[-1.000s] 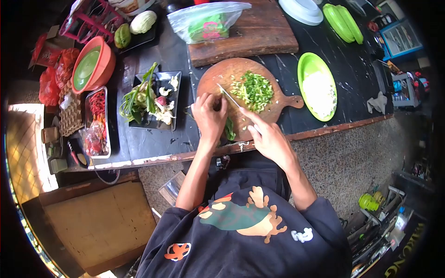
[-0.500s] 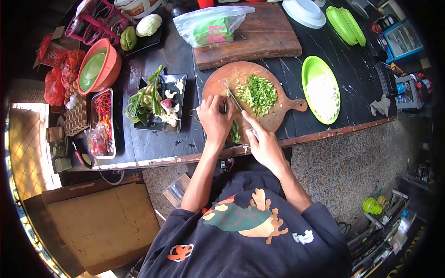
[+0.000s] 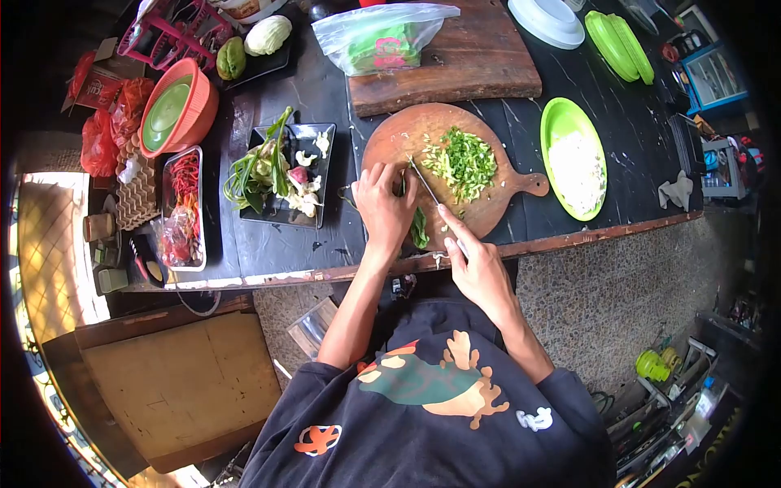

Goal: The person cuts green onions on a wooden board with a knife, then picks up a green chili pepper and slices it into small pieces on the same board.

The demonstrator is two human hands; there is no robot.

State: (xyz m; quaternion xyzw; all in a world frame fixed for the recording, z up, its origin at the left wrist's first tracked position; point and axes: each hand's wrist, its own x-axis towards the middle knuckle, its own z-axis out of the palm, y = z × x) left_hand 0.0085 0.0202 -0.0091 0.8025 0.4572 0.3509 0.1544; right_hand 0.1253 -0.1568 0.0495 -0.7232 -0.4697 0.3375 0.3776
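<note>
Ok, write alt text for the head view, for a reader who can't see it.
A person slices green stalks on a round wooden board: the left hand pins the stalks, the right hand holds a knife beside a pile of chopped greens. A green plate of white shreds sits to the right, a black tray of vegetable scraps to the left.

Bare counter (image 3: pixel 514 122) flanks the round board (image 3: pixel 390 138), hemmed by black tray (image 3: pixel 313 220) and green plate (image 3: pixel 561 114).

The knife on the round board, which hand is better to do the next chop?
Right, most likely. The right hand grips the knife, blade over the round cutting board. The left hand is busy pinning the green stalks.
</note>
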